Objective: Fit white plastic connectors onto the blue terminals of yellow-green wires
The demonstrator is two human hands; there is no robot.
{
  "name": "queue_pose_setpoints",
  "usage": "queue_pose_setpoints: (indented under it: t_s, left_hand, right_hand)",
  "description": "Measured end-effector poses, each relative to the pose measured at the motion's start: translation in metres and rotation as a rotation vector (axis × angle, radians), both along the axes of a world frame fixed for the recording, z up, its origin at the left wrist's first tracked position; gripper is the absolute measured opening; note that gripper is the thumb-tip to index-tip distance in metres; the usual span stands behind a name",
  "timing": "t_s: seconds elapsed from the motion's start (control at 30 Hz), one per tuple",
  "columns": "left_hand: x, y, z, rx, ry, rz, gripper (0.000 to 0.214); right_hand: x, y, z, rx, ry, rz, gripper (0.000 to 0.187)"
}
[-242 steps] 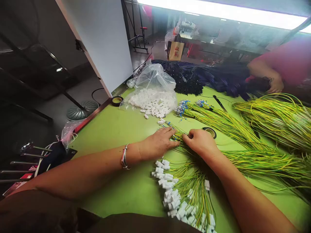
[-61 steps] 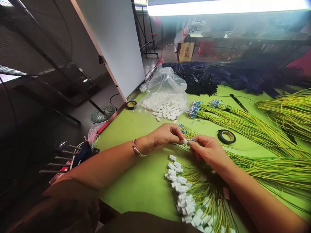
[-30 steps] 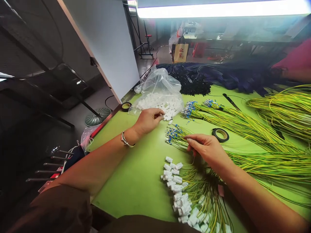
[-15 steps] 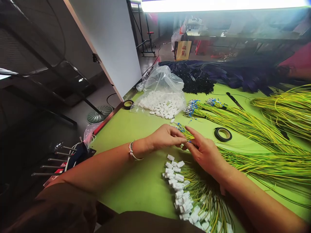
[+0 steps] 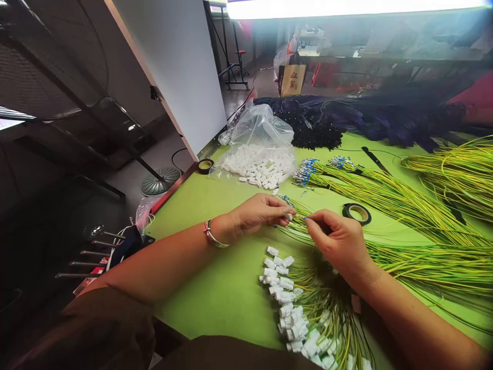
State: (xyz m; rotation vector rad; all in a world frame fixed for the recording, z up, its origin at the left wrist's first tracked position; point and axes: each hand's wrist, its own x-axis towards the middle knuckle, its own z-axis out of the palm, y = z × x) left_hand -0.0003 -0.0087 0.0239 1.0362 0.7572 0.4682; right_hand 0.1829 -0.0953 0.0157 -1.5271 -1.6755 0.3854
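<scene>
My left hand (image 5: 259, 214) pinches a small white connector (image 5: 288, 217) just above the green table (image 5: 215, 298). My right hand (image 5: 339, 240) faces it, fingers pinched on the blue-tipped end of a yellow-green wire (image 5: 304, 218). The two sets of fingertips are almost touching. Beneath them lies a bundle of yellow-green wires with blue terminals (image 5: 287, 201). Nearer to me sits a pile of wires fitted with white connectors (image 5: 292, 308). A clear plastic bag of loose white connectors (image 5: 259, 164) lies beyond my left hand.
More yellow-green wire bundles (image 5: 389, 195) spread across the right side. A black tape roll (image 5: 357, 213) lies right of my hands, another small roll (image 5: 205, 165) at the table's left edge. Dark wires (image 5: 319, 128) are heaped at the back. A white panel (image 5: 181, 67) stands at left.
My left hand reached to the connector bag a second ago and came back with a white connector. My right hand has picked a wire end and brought it up to the connector.
</scene>
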Motion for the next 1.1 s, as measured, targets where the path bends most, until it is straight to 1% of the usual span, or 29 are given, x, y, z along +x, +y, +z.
queue_pose_setpoints:
  t_s: [0.13,0.27,0.4,0.53,0.63,0.77,0.87,1.0,1.1]
  left_hand:
    - [-0.001,0.004,-0.006,-0.118,-0.062,0.033,0.032]
    - [-0.001,0.004,-0.009,-0.155,-0.091,0.023,0.034]
    - [0.0,0.003,-0.009,-0.157,-0.077,0.029,0.032]
    - [0.001,0.0,-0.008,-0.125,-0.066,0.024,0.03]
    - [0.002,-0.002,-0.007,-0.071,-0.041,0.035,0.029]
    - [0.003,-0.005,-0.007,0.07,-0.019,0.059,0.025]
    - [0.004,-0.006,-0.007,0.164,-0.023,0.05,0.026]
    - [0.005,-0.007,-0.008,0.181,-0.063,0.058,0.035]
    - [0.005,-0.006,-0.01,0.141,-0.049,0.085,0.032]
  right_hand:
    - [0.0,0.002,0.004,-0.094,0.074,0.004,0.02]
    - [-0.002,0.003,0.004,-0.131,0.066,0.011,0.02]
    - [-0.002,0.003,0.003,-0.143,0.076,0.01,0.02]
    - [-0.002,0.003,0.002,-0.162,0.059,0.018,0.02]
    - [-0.002,0.004,0.002,-0.2,0.057,0.033,0.02]
    - [-0.003,0.005,0.005,-0.286,0.084,0.064,0.022]
    - [-0.003,0.006,0.008,-0.341,0.144,0.094,0.026]
    - [-0.005,0.005,0.006,-0.361,0.181,0.137,0.029]
    - [-0.007,0.003,0.003,-0.315,0.169,0.146,0.026]
